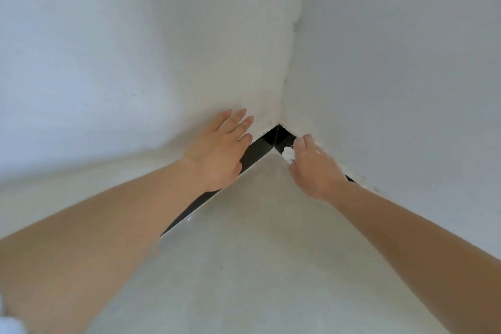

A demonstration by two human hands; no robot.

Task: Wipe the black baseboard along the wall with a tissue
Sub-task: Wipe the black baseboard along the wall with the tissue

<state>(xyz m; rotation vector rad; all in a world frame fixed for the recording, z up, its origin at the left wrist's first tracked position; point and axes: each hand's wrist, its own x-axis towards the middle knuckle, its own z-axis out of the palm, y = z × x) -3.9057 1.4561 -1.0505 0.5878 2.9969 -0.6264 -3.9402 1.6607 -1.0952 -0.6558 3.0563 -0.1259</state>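
A black baseboard (257, 152) runs along the foot of two white walls and meets in a corner at the middle of the view. My right hand (314, 168) grips a crumpled white tissue (288, 154) and holds it against the baseboard just right of the corner. My left hand (219, 149) lies flat with straight fingers against the left wall, just above the baseboard. My forearms hide parts of the baseboard on both sides.
The floor (260, 238) is pale grey concrete. The two white walls (135, 49) close the space in front and on both sides. A small white fleck (189, 219) lies on the floor beside the left baseboard. A white object (10, 325) shows at the bottom left edge.
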